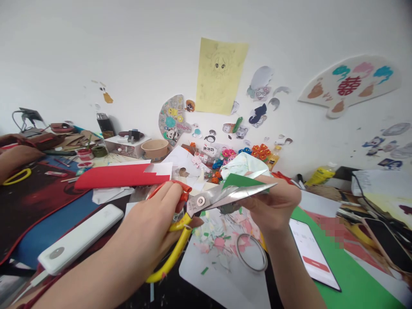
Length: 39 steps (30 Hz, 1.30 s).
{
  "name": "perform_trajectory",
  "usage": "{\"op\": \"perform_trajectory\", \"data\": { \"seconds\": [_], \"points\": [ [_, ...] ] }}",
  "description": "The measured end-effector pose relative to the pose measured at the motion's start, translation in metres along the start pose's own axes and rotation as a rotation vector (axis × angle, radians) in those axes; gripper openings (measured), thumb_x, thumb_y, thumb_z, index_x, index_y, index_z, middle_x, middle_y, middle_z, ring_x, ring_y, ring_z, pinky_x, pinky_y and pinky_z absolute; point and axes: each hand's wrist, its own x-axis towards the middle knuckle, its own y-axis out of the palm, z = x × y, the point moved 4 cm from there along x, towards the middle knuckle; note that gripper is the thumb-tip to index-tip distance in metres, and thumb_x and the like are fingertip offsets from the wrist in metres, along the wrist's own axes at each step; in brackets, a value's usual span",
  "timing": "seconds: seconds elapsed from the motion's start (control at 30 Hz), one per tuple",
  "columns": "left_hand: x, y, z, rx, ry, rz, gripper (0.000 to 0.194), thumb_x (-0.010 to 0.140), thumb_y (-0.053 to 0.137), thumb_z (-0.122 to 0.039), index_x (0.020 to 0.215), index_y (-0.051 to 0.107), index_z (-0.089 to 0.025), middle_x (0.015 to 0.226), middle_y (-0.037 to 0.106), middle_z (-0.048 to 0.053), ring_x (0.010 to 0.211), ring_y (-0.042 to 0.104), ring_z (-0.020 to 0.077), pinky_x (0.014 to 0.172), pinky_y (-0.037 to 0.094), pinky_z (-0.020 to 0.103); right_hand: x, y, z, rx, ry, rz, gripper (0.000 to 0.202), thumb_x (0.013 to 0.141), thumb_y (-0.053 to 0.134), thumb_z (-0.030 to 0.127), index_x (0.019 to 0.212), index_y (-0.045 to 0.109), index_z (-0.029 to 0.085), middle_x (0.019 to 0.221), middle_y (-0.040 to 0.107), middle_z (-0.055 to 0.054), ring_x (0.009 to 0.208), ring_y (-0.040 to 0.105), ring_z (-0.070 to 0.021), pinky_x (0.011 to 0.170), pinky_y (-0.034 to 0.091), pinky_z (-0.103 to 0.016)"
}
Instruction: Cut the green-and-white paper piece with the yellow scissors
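Observation:
My left hand (154,223) grips a pair of scissors (201,201) with a yellow and an orange handle. Its metal blades point right and are closed around a folded piece of green and white paper (241,180). My right hand (273,206) pinches that paper from the right and holds it up above the desk. Below both hands lies a white sheet (225,279) strewn with pink, green and white paper scraps.
A clear tape ring (252,253) rests on the white sheet, and a phone (310,253) lies on a green sheet (350,279). At the left are a white power bank (80,238) and red paper (112,177). Clutter and a bowl (155,149) line the wall.

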Motion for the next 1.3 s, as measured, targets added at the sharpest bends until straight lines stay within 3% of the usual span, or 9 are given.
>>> {"op": "perform_trajectory", "data": {
  "seconds": [0.2, 0.67, 0.93, 1.3],
  "points": [
    [0.001, 0.002, -0.003, -0.067, -0.089, 0.096, 0.020, 0.093, 0.046, -0.045, 0.091, 0.045, -0.025, 0.089, 0.064, 0.003, 0.071, 0.062, 0.0231, 0.061, 0.045, 0.034, -0.002, -0.001, -0.008, 0.079, -0.015, 0.012, 0.006, 0.081, 0.081, 0.017, 0.085, 0.083, 0.021, 0.073, 0.077, -0.007, 0.065, 0.070, -0.0245, 0.055, 0.057, -0.039],
    [0.002, -0.004, -0.008, -0.059, -0.077, 0.066, 0.018, 0.094, 0.049, -0.043, 0.092, 0.050, -0.025, 0.089, 0.068, 0.004, 0.073, 0.066, 0.0222, 0.062, 0.047, 0.030, 0.004, 0.000, -0.008, 0.112, -0.040, 0.040, 0.004, 0.082, 0.083, 0.024, 0.082, 0.082, 0.020, 0.063, 0.075, -0.006, 0.062, 0.069, -0.0233, 0.056, 0.056, -0.037],
    [0.006, 0.003, -0.002, -0.039, -0.122, 0.156, 0.021, 0.092, 0.040, -0.045, 0.090, 0.045, -0.025, 0.092, 0.065, 0.006, 0.074, 0.063, 0.0242, 0.064, 0.046, 0.035, 0.008, -0.001, -0.011, 0.084, -0.035, 0.044, 0.014, 0.080, 0.085, 0.031, 0.074, 0.082, 0.019, 0.064, 0.076, -0.008, 0.059, 0.069, -0.0226, 0.055, 0.055, -0.036],
    [0.007, 0.011, 0.007, -0.074, -0.114, 0.143, 0.022, 0.093, 0.040, -0.047, 0.090, 0.043, -0.026, 0.091, 0.062, 0.004, 0.073, 0.061, 0.0232, 0.065, 0.044, 0.035, 0.009, 0.001, -0.012, 0.038, -0.036, 0.071, 0.014, 0.082, 0.083, 0.031, 0.074, 0.083, 0.019, 0.062, 0.076, -0.008, 0.060, 0.070, -0.0231, 0.057, 0.055, -0.036]
  ]
}}
